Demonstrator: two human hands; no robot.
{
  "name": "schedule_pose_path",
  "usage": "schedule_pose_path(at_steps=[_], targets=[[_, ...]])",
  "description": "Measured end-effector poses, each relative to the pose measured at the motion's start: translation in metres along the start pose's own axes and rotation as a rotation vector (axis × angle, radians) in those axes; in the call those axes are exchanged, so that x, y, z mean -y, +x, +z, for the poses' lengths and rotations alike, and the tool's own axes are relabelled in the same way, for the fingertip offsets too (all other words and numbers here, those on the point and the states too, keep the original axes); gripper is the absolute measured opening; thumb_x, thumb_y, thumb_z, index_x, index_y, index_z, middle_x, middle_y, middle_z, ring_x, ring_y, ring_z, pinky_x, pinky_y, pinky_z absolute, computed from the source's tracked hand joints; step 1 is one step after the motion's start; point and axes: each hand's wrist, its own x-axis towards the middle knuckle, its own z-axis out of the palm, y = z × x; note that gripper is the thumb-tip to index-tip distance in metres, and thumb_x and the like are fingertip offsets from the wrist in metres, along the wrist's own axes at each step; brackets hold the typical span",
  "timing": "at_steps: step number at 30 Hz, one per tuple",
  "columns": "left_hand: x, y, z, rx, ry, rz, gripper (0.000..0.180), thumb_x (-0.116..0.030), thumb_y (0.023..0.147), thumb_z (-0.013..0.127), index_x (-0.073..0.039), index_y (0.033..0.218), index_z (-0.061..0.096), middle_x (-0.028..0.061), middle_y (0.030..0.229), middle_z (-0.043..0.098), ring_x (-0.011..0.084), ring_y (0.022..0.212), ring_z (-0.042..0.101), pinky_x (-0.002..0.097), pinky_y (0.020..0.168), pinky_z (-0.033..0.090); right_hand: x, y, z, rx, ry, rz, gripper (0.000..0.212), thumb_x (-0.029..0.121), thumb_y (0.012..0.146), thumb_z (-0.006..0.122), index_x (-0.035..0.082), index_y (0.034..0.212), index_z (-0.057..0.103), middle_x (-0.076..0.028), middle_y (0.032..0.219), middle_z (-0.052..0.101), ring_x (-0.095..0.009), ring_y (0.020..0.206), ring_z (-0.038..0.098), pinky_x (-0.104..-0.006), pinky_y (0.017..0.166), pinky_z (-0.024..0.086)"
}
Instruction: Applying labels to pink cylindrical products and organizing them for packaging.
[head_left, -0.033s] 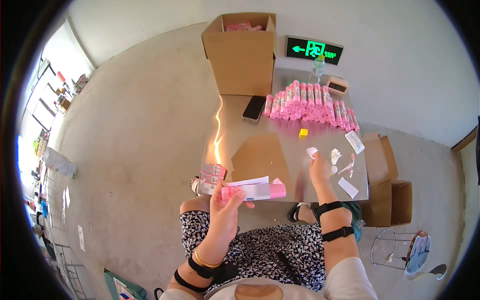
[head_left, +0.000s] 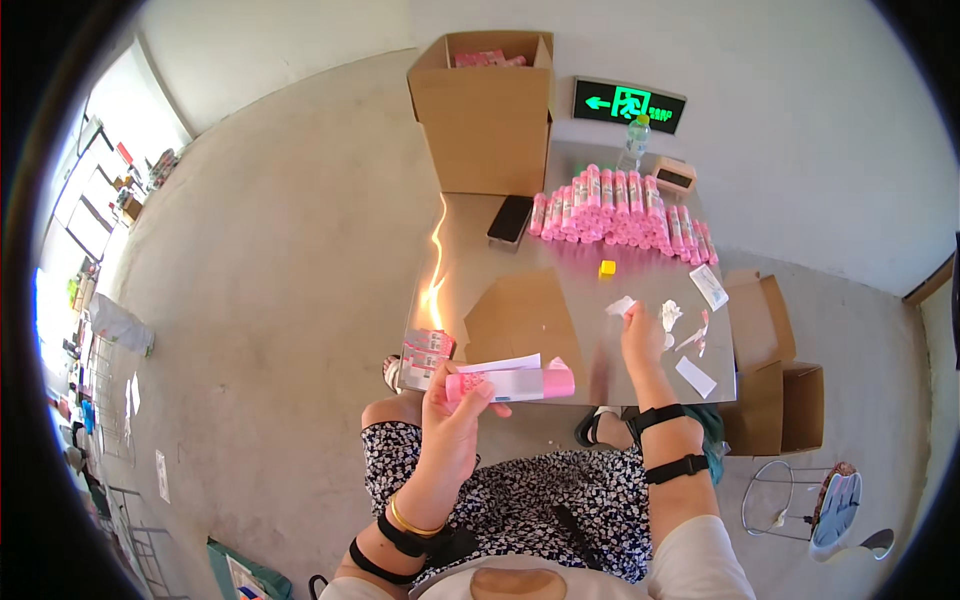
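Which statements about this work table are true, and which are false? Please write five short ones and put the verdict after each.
1. The left hand holds a pink roll. True.
2. Both hands hold pink rolls. False: the right hand holds a small white piece.
3. The phone lies left of the pile of pink rolls. True.
4. The yellow cube is inside a cardboard box. False: it lies on the metal table.
5. A clear bottle stands beyond the pile. True.
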Motion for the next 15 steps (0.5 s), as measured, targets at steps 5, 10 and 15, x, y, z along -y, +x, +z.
schedule_pose_path(at_steps=[5, 10, 15], targets=[[-0.02, -0.018, 0.015, 0.043, -0.025, 0.035, 0.013, -0.003, 0.086, 0.061, -0.007, 0.089, 0.049, 0.0061, 0.091, 0.062, 0.014, 0.081, 0.059, 0.0303, 0.064, 0.052, 0.007, 0.004, -0.035, -0.111, -0.014, -0.05, 0.017, 0.022, 0.087, 0.059, 0.007, 0.089, 0.054, -0.015, 0.073, 0.065, -0.035, 0.071, 0.064, -0.0457, 0.062, 0.05], [-0.03, -0.029, 0.018, 0.085, -0.046, 0.04, 0.012, -0.004, 0.086, 0.06, -0.008, 0.09, 0.05, 0.0067, 0.091, 0.062, 0.0152, 0.079, 0.06, 0.0308, 0.064, 0.051, 0.012, 0.012, -0.059, -0.069, -0.052, 0.029, 0.047, 0.046, 0.092, 0.046, 0.004, 0.08, 0.062, -0.018, 0.074, 0.065, -0.036, 0.072, 0.064, -0.0465, 0.066, 0.049], [-0.036, -0.034, 0.017, 0.109, -0.065, 0.059, 0.011, -0.005, 0.086, 0.06, -0.008, 0.091, 0.05, 0.0067, 0.092, 0.062, 0.0152, 0.08, 0.06, 0.0312, 0.065, 0.052, 0.028, 0.012, -0.095, 0.015, 0.192, 0.096, 0.056, 0.05, 0.095, 0.037, 0.002, 0.085, 0.064, -0.017, 0.071, 0.064, -0.03, 0.068, 0.064, -0.0411, 0.064, 0.049]])
